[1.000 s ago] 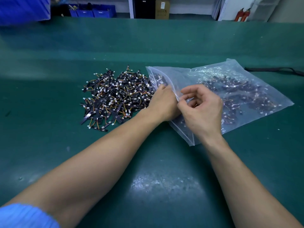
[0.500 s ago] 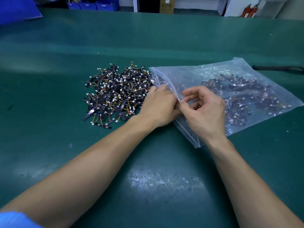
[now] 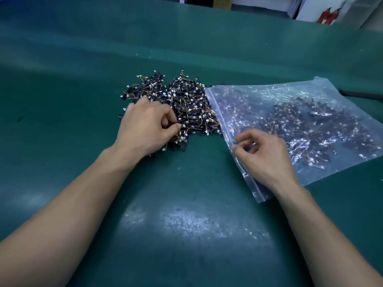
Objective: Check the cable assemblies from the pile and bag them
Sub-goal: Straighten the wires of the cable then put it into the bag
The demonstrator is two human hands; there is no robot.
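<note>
Locate the pile of cable assemblies [image 3: 186, 108] on the green mat [image 3: 83, 69], just past centre toward 12 o'clock. Locate the zip bag [image 3: 244, 96] touching the pile at its 3 o'clock side, mouth toward the pile, with many assemblies already inside.

Work with the left hand [image 3: 147, 125] lying on the 8 o'clock part of the pile, fingers curled, thumb and forefinger pinching into the tangle; impossible to tell which single assembly. Lift one assembly only, shaking it gently free without dragging neighbouring wires along. Turn it over to check the white connectors and the yellow and orange leads before bagging.

Hold the bag with the right hand [image 3: 267, 158] at the 8 o'clock part of the mouth edge, thumb and curled fingers pinching what looks like the upper film. Raise that film just enough to open a gap facing the pile. Slide the assembly in low and flat, well past the zip track. Avoid pulling the bag over the pile.
</note>
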